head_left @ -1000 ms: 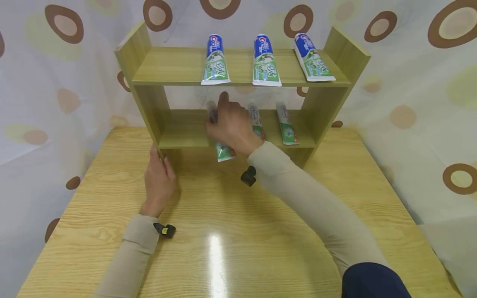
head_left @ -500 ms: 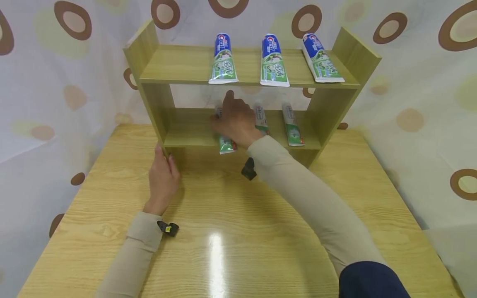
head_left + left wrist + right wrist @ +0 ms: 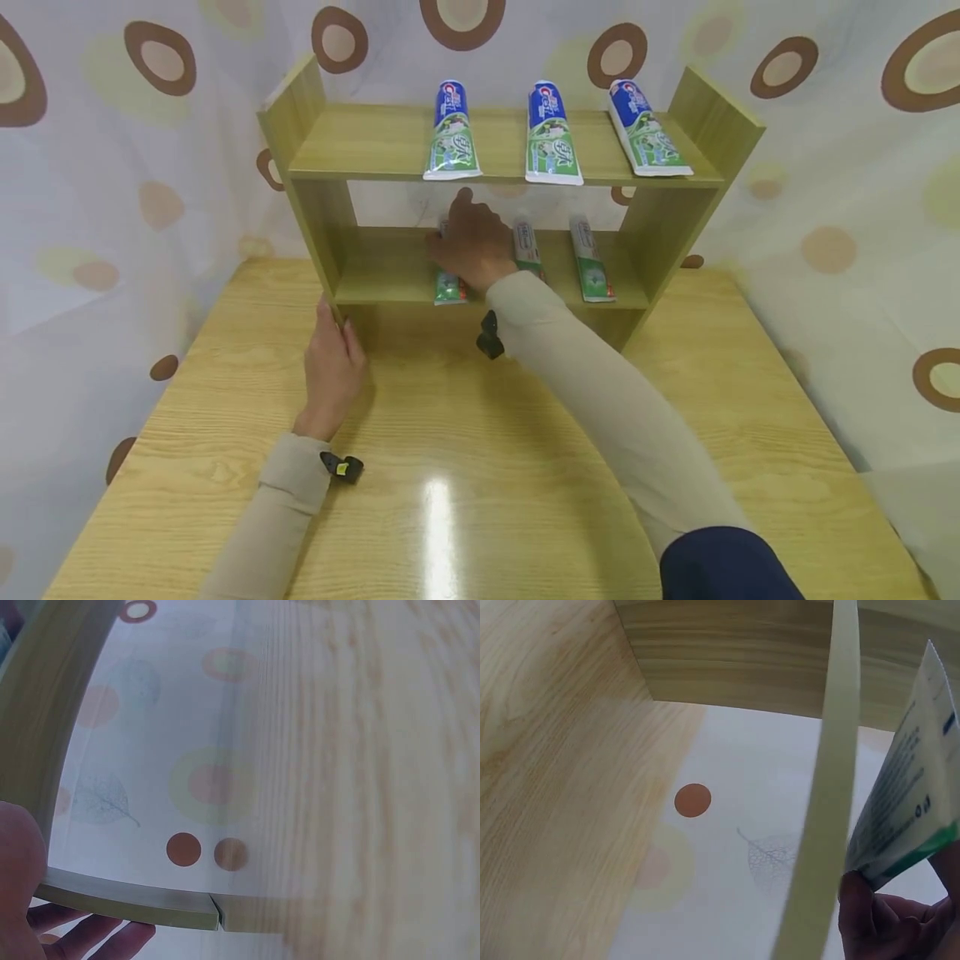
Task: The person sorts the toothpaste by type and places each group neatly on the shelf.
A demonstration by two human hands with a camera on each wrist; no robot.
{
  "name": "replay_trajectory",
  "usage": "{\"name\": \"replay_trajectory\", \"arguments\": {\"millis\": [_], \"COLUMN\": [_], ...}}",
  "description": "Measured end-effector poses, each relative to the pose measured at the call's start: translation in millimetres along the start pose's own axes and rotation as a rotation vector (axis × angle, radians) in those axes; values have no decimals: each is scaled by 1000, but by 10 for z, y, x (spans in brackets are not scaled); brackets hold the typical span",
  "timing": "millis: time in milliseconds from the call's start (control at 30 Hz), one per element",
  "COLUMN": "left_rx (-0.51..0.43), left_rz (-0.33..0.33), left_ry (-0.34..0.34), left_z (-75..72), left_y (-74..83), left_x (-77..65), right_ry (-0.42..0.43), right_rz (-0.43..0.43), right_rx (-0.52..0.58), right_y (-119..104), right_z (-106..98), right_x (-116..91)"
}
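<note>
My right hand point(image 3: 474, 242) holds a white and green toothpaste tube point(image 3: 450, 287) over the lower board of the wooden shelf point(image 3: 390, 267). The hand covers the tube's middle. In the right wrist view, the thumb and fingers pinch that tube point(image 3: 911, 787) beside the board's edge, its flat end raised. My left hand point(image 3: 332, 371) grips the shelf's left side panel low down. In the left wrist view, fingers of that hand point(image 3: 82, 934) curl behind the panel's edge. Right of the held tube lie two similar tubes, a middle one point(image 3: 527, 246) and a right one point(image 3: 591, 262).
Three blue and green toothpaste tubes lie on the upper board: left point(image 3: 453, 137), middle point(image 3: 552, 137) and right point(image 3: 647, 133). The shelf stands at the back of a wood-grain table point(image 3: 405, 408). A patterned cloth point(image 3: 847, 167) hangs behind and at the sides.
The right hand has moved the held tube backward, so its end now sits near the lower board's front edge rather than hanging past it. The left hand keeps its grip. The view shifted slightly.
</note>
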State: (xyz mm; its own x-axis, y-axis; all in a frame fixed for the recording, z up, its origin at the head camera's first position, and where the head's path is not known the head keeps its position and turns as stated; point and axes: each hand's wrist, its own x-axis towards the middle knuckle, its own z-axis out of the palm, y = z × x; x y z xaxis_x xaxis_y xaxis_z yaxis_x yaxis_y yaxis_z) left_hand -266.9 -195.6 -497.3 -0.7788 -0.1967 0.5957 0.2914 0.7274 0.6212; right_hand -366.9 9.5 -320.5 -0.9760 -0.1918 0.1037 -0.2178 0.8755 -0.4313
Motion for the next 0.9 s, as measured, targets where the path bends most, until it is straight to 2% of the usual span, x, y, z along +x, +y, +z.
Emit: {"name": "replay_trajectory", "arguments": {"millis": [400,767,900], "left_rx": [-18,-14,-9], "left_rz": [14,7,13], "left_ry": [11,12,16], "left_z": [11,2,-2], "left_y": [-1,23,18], "left_x": [-11,-11,3], "right_ry": [-15,-63,-25], "right_rz": [1,19,18], "right_rx": [-26,-17,-32], "right_y": [33,-12,-8], "right_z": [116,112,127], "right_x": [36,36,56]}}
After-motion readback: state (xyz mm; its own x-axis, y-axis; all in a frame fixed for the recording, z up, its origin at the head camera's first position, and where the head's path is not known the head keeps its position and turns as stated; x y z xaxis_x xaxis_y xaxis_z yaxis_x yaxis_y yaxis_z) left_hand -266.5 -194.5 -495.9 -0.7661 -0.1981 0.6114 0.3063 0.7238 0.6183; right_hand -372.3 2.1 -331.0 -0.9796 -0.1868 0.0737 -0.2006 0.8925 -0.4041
